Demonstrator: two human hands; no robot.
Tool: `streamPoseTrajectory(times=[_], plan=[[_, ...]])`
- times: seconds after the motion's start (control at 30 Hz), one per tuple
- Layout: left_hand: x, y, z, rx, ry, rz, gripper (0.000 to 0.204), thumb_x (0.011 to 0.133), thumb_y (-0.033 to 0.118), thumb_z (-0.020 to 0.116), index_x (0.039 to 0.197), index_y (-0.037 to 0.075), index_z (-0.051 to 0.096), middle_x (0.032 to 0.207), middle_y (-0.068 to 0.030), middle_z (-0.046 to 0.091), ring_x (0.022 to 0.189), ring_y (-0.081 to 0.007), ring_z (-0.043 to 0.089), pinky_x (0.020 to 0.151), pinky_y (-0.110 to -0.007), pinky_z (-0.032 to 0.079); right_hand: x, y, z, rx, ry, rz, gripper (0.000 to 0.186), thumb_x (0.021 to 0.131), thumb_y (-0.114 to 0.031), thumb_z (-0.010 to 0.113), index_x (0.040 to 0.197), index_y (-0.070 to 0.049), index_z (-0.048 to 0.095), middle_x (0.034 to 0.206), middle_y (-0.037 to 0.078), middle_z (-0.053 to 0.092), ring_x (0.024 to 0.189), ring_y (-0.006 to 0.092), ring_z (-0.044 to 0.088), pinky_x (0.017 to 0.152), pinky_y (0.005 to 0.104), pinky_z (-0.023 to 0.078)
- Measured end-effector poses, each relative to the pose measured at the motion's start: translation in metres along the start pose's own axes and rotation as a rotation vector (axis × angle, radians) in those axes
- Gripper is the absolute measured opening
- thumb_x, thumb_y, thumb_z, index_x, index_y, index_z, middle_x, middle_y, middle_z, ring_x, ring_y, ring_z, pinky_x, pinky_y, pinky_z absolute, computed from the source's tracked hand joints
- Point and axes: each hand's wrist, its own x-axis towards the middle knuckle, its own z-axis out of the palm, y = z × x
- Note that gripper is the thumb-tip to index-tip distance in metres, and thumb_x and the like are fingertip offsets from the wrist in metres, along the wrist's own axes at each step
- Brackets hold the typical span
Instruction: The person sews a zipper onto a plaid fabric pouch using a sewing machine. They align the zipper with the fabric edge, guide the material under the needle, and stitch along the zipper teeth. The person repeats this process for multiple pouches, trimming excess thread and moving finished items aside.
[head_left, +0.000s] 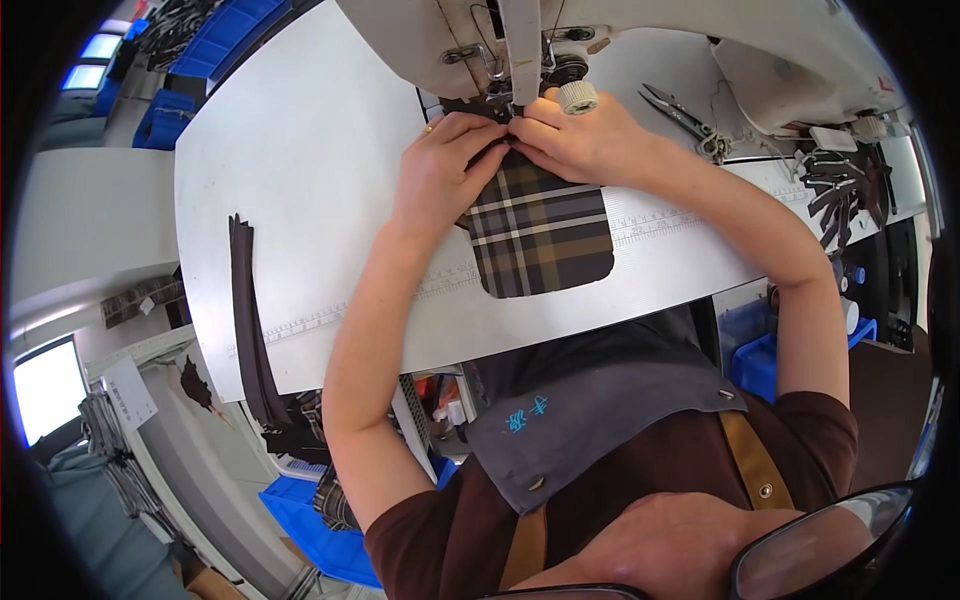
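Note:
A plaid fabric piece (545, 240) in dark grey, brown and white, with rounded lower corners, lies flat on the white table (320, 200). Its far edge reaches the presser foot area (514, 108) of a white sewing machine (415, 40). My left hand (448, 165) is closed, thumb and fingers pinching that far edge just left of the foot. On the other side my right hand (580, 140) pinches the fabric too, its fingertips almost meeting the left ones. Both hands partly hide the far edge and the spot under the needle.
Scissors (680, 115) lie right of the machine head, near a bundle of dark strips with shiny metal parts (835, 190). Long dark fabric strips (250, 310) hang over the table's left edge. A ruler scale (650, 228) runs along the table. Blue bins (320, 535) stand below.

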Motion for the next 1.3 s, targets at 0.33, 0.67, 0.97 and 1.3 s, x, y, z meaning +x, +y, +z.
streamPoseTrajectory(times=[0.33, 0.67, 0.97, 1.3], plan=[[0.006, 0.006, 0.006, -0.337, 0.114, -0.410, 0.011, 0.077, 0.007, 0.068, 0.085, -0.001, 0.066, 0.081, -0.0081, 0.063, 0.076, -0.0190, 0.060, 0.068, -0.028, 0.046, -0.021, -0.021, -0.043, 0.342, -0.239, 0.118, 0.039, 0.078, -0.031, 0.067, 0.108, -0.006, 0.060, 0.113, 0.010, 0.061, 0.101, 0.0254, 0.059, 0.084, 0.0369, 0.049], [0.016, -0.025, -0.013, -0.518, -0.152, -0.288, 0.011, 0.080, 0.002, 0.066, 0.090, -0.001, 0.068, 0.090, -0.0056, 0.066, 0.085, -0.0130, 0.059, 0.081, -0.025, 0.045, 0.001, -0.081, -0.004, 0.385, 0.134, 0.119, 0.028, 0.068, -0.006, 0.062, 0.096, -0.001, 0.059, 0.087, 0.009, 0.065, 0.077, 0.0269, 0.063, 0.066, 0.0350, 0.052], [0.015, 0.004, -0.007, -0.384, -0.043, -0.473, 0.013, 0.081, 0.007, 0.066, 0.090, -0.002, 0.068, 0.085, -0.0078, 0.065, 0.077, -0.0137, 0.059, 0.072, -0.025, 0.046, -0.040, -0.062, -0.024, 0.278, 0.015, -0.058, 0.024, 0.071, -0.008, 0.061, 0.094, 0.000, 0.061, 0.100, 0.014, 0.066, 0.092, 0.0279, 0.064, 0.076, 0.0346, 0.053], [0.018, -0.004, -0.009, -0.470, -0.101, -0.538, 0.017, 0.080, 0.011, 0.067, 0.090, -0.003, 0.068, 0.069, -0.0073, 0.064, 0.065, -0.0110, 0.056, 0.065, -0.025, 0.045, -0.033, -0.067, -0.023, 0.247, -0.131, -0.125, 0.028, 0.072, -0.011, 0.060, 0.096, 0.003, 0.062, 0.108, 0.017, 0.063, 0.100, 0.0289, 0.062, 0.082, 0.0354, 0.052]])
